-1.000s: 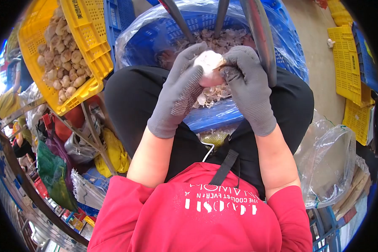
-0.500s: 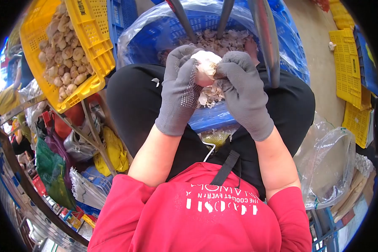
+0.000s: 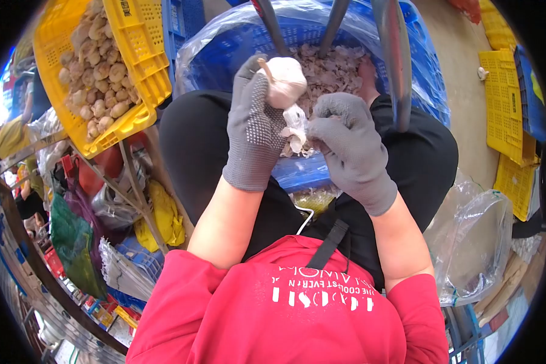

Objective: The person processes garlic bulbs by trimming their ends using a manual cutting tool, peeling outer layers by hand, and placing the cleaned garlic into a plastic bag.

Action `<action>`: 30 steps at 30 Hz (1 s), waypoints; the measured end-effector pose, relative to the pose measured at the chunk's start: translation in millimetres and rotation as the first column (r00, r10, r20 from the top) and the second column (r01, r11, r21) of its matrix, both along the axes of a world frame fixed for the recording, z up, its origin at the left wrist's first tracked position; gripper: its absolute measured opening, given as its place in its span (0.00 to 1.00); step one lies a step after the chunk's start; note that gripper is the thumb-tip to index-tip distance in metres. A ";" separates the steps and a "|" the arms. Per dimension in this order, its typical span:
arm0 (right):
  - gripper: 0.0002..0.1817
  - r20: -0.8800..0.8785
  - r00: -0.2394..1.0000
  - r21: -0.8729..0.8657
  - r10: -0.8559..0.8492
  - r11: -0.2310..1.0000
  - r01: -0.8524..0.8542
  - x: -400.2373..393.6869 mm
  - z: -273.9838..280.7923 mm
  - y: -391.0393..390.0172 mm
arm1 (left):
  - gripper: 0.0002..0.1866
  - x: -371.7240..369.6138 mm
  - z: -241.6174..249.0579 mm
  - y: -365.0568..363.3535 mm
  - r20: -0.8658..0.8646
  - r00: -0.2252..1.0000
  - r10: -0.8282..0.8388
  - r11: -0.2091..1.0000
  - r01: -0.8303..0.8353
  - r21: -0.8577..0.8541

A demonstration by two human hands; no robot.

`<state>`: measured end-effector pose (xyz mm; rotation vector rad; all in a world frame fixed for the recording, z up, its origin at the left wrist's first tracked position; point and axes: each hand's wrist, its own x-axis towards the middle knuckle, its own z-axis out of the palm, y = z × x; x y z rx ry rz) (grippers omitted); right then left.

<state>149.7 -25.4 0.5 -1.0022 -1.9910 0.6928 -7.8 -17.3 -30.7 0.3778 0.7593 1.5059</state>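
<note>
My left hand (image 3: 248, 136), in a grey knit glove with pale grip dots, is closed around a whole garlic bulb (image 3: 286, 84). The bulb is whitish pink, and its short dry stem points up and left. My right hand (image 3: 353, 148), gloved the same way, is below and to the right of the bulb with its fingers curled in a pinch. Loose papery garlic skin (image 3: 296, 128) hangs between the two hands, at my right fingertips. Beneath them, a blue basket (image 3: 224, 57) lined with clear plastic holds a heap of garlic skins (image 3: 336, 70).
A yellow crate (image 3: 154, 79) full of garlic bulbs (image 3: 106, 79) is at upper left on a metal frame (image 3: 130, 176). Metal bars (image 3: 394, 60) cross the basket. Yellow crates (image 3: 502, 109) stand along the right, near a clear plastic bag (image 3: 476, 242).
The bulb has turned so its stem shows, and it sits higher in my left hand. My right hand has moved down, away from the bulb, with skin at its fingertips.
</note>
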 end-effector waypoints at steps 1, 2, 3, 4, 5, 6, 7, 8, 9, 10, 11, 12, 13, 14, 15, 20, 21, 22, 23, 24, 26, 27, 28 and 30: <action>0.12 -0.002 1.000 0.001 0.003 1.000 -0.003 0.0 -0.7 0.8 | 0.33 -3.1 -2.2 -0.8 0.122 0.990 0.064 0.996 -0.070 0.046; 0.12 0.081 0.994 -0.021 -0.072 0.997 0.074 2.0 -2.6 1.8 | 0.32 -6.2 0.7 -0.4 0.181 0.983 0.034 0.998 -0.044 0.052; 0.13 0.167 0.975 -0.037 -0.146 0.987 0.154 5.4 -5.6 3.3 | 0.32 -7.3 2.2 -0.1 0.181 0.983 0.035 0.998 -0.045 0.053; 0.13 0.254 0.943 -0.045 -0.216 0.971 0.235 9.4 -9.2 4.9 | 0.26 -7.6 3.2 0.2 -0.553 0.828 0.092 0.982 0.017 0.189; 0.10 0.265 0.929 -0.056 -0.259 0.957 0.283 14.4 -15.9 8.2 | 0.21 -6.9 3.5 0.5 -0.957 0.207 0.205 0.958 0.158 0.239; 0.10 0.268 0.927 -0.054 -0.262 0.957 0.285 15.7 -22.1 9.0 | 0.21 -5.5 2.1 0.7 -0.956 0.210 0.206 0.957 0.159 0.241; 0.09 0.227 0.927 -0.062 -0.300 0.945 0.321 16.3 -27.9 9.3 | 0.24 -4.2 -0.6 0.6 -0.912 0.372 0.174 0.955 0.161 0.248; 0.09 0.184 0.923 -0.074 -0.337 0.932 0.355 14.9 -27.6 10.3 | 0.26 -1.5 4.2 2.7 -0.842 0.521 0.137 0.953 0.162 0.255; 0.09 0.184 0.923 -0.073 -0.339 0.931 0.357 13.3 -25.0 10.1 | 0.29 0.8 9.9 5.0 -0.749 0.656 0.093 0.951 0.164 0.261; 0.10 0.024 0.937 -0.297 -0.349 0.892 0.340 10.5 -20.5 9.8 | 0.33 -0.1 21.3 -2.9 -0.334 0.939 -0.078 0.989 0.114 0.092; 0.11 -0.132 0.914 -0.502 -0.385 0.821 0.273 7.5 -13.9 11.0 | 0.33 1.3 23.8 -5.0 -0.332 0.940 -0.081 0.989 0.117 0.091; 0.11 -0.129 0.912 -0.503 -0.389 0.818 0.278 6.4 -7.5 12.8 | 0.34 3.1 25.0 -6.5 -0.392 0.914 -0.101 0.989 0.137 0.065; 0.13 -0.318 0.870 -0.676 -0.376 0.734 0.070 5.7 -0.9 15.0 | 0.35 4.6 25.1 -6.8 -0.451 0.884 -0.122 0.987 0.155 0.037; 0.15 -0.491 0.776 -0.768 -0.396 0.617 -0.171 4.9 2.2 16.0 | 0.37 3.3 20.3 -5.1 -0.597 0.796 -0.102 0.975 0.200 0.100; 0.13 -0.451 0.835 -0.677 -0.315 0.731 -0.090 3.1 -4.8 16.9 | 0.38 2.9 18.3 -5.9 -0.684 0.723 -0.093 0.960 0.248 0.131; 0.08 -0.310 0.911 -0.686 -0.270 0.727 -0.018 14.3 -4.3 17.5 | 0.41 8.9 16.9 -8.3 -0.782 0.612 -0.119 0.927 0.350 0.132; 0.07 -0.303 0.915 -0.726 -0.265 0.687 -0.042 16.1 -3.2 17.7 | 0.41 8.9 14.5 -8.2 -0.782 0.612 -0.120 0.926 0.352 0.133; 0.07 -0.304 0.915 -0.726 -0.267 0.687 -0.041 16.1 -3.7 17.6 | 0.42 8.0 11.8 -7.9 -0.833 0.545 -0.100 0.920 0.370 0.131; 0.06 -0.273 0.923 -0.731 -0.273 0.682 -0.014 15.5 -4.5 17.3 | 0.43 7.7 10.6 -7.4 -0.877 0.473 -0.079 0.912 0.389 0.128; 0.05 -0.241 0.929 -0.735 -0.280 0.678 0.014 15.0 -4.8 17.1 | 0.43 8.4 10.8 -7.0 -0.878 0.472 -0.080 0.911 0.392 0.127; 0.05 -0.226 0.928 -0.735 -0.296 0.677 0.037 13.6 -2.5 18.2 | 0.42 10.6 11.2 -6.2 -0.866 0.492 -0.091 0.909 0.397 0.130; 0.04 -0.211 0.928 -0.735 -0.308 0.675 0.057 13.3 -1.7 18.7 | 0.42 12.6 13.4 -6.9 -0.866 0.492 -0.092 0.908 0.398 0.130; 0.04 -0.210 0.927 -0.735 -0.309 0.675 0.059 13.3 -2.9 18.3 | 0.41 15.2 17.7 -8.1 -0.790 0.595 -0.147 0.927 0.363 0.100; 0.04 -0.293 0.894 -0.733 -0.339 0.681 0.018 12.3 -6.5 17.6 | 0.41 16.5 19.3 -10.1 -0.700 0.688 -0.192 0.942 0.330 0.065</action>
